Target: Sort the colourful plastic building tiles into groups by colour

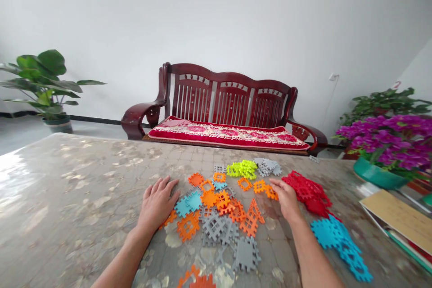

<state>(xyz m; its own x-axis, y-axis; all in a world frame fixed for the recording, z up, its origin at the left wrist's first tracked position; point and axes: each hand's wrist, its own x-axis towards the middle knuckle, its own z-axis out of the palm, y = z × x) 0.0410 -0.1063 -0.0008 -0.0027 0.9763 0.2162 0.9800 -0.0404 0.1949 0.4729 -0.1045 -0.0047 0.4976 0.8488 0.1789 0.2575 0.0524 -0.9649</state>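
Note:
My left hand (pixel 158 204) lies flat on the table with its fingers spread, just left of a mixed heap of interlocking plastic building tiles. Beside it are a light blue tile (pixel 193 200) and an orange window-frame tile (pixel 188 226). Fingers of my right hand (pixel 285 195) close at the edge of a small orange tile (pixel 272 192); the thumb is partly hidden. Another orange tile (pixel 259 186) lies against that one. Grey tiles (pixel 216 227) form the front of the heap, with an orange triangular tile (pixel 257 210) to their right.
Sorted piles hold yellow-green tiles (pixel 242 169), grey tiles (pixel 267 166), red tiles (pixel 308 191) and blue tiles (pixel 340 243). More orange tiles (pixel 202 281) lie at the near edge. A flower pot (pixel 380 173) and a notebook (pixel 400 220) stand right; a wooden bench (pixel 232 99) is behind the table.

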